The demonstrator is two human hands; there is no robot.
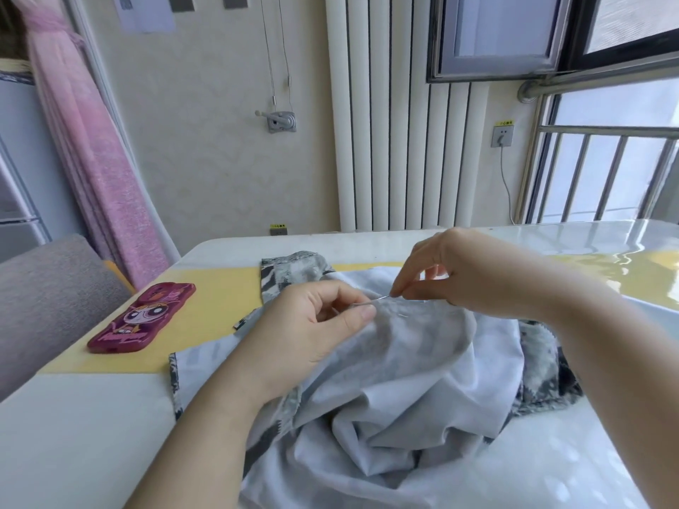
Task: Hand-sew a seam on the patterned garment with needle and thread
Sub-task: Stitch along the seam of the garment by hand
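Pinch grip, right hand (459,273): thumb and forefinger tips closed on the right end of the needle (371,301), other fingers loosely spread behind, wrist raised above the cloth. Needle thin, metallic, lying nearly level, slanting slightly up toward the right hand, far end at the fingertips of the left hand (312,325). Cannot tell whether the point sits inside the cloth or on top of it.

Left hand: fingers curled, thumb laid flat on top, a raised fold of the garment (404,380) gripped between thumb and fingers right at the needle. Forearm resting across the garment's near left edge.

Garment: heaped and creased on the table (92,435), centre to right of the near half, pale lining side up. Grey-and-black print showing only along the turned edges: at the far left corner, beside the left forearm, and at the right under the right wrist. Worked fold is the highest part of the heap, between the two hands.

Table top: white, glossy, with a yellow mat (205,306) running across it and passing under the garment's far part. Phone (143,317) in a magenta cartoon case lying flat on the mat, left of the garment, well apart from it.

Beyond the table: white column radiator (397,141) against the wall, wall socket (502,135) with a cable (507,185) hanging from it just to its right, window with metal railing (606,170) at far right. Pink curtain (92,159) at left; grey chair back (47,288) at the table's left edge.
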